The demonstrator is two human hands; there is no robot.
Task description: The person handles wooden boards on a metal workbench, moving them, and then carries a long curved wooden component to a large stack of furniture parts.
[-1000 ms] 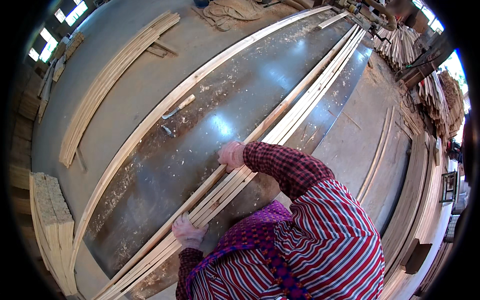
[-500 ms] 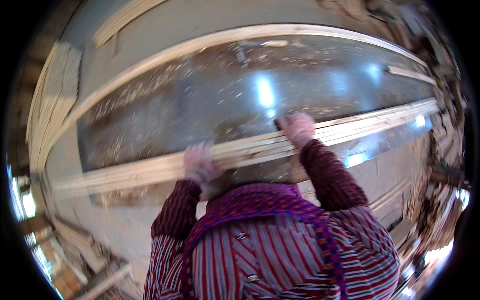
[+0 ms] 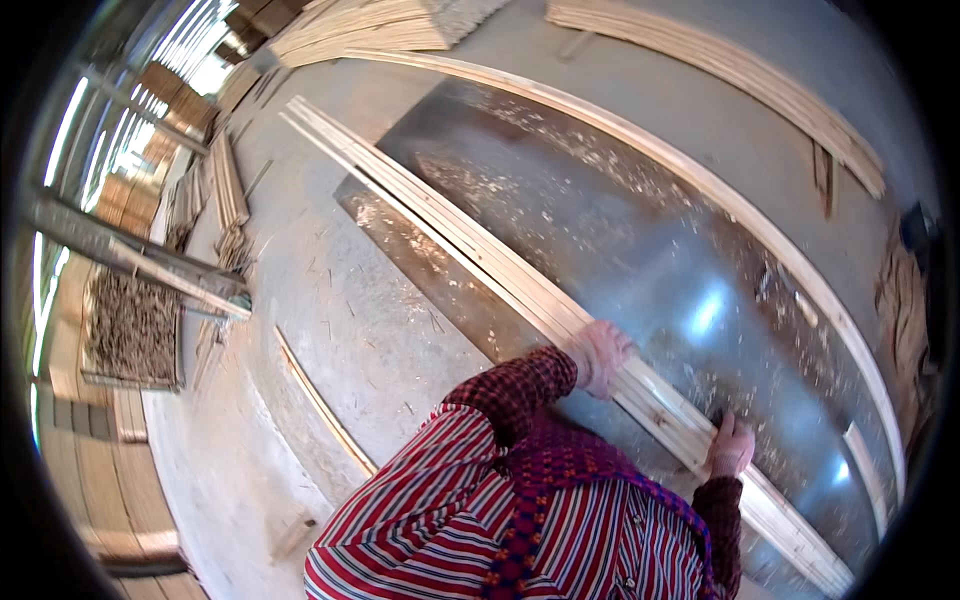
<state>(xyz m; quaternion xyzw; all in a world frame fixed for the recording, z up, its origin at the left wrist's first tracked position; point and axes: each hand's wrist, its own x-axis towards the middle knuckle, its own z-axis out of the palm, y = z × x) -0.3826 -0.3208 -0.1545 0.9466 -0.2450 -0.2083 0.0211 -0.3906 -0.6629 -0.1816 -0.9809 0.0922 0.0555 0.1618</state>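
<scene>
A bundle of several long, pale wooden strips (image 3: pixel 480 248) runs slantwise from the far left to the near right, over a dark, shiny sheet (image 3: pixel 620 245) strewn with wood shavings. My left hand (image 3: pixel 597 357) is wrapped over the bundle near its middle. Closer to the near right end, my right hand (image 3: pixel 732 447) grips the same strips. A small dark thing shows at the right hand's fingers; what it is I cannot make out. At the far left end the strips fan slightly apart.
Beyond the bundle a long, pale board (image 3: pixel 700 187) lies along the sheet's far side, with a short strip (image 3: pixel 866 470) at right. Board stacks (image 3: pixel 720 68) lie at the back. On the floor at left are a thin stick (image 3: pixel 320 405) and a brown stack (image 3: pixel 135 320).
The view has swung round to the left, so the bundle now slants down to the right and more floor shows. Both hands still hold the strips.
</scene>
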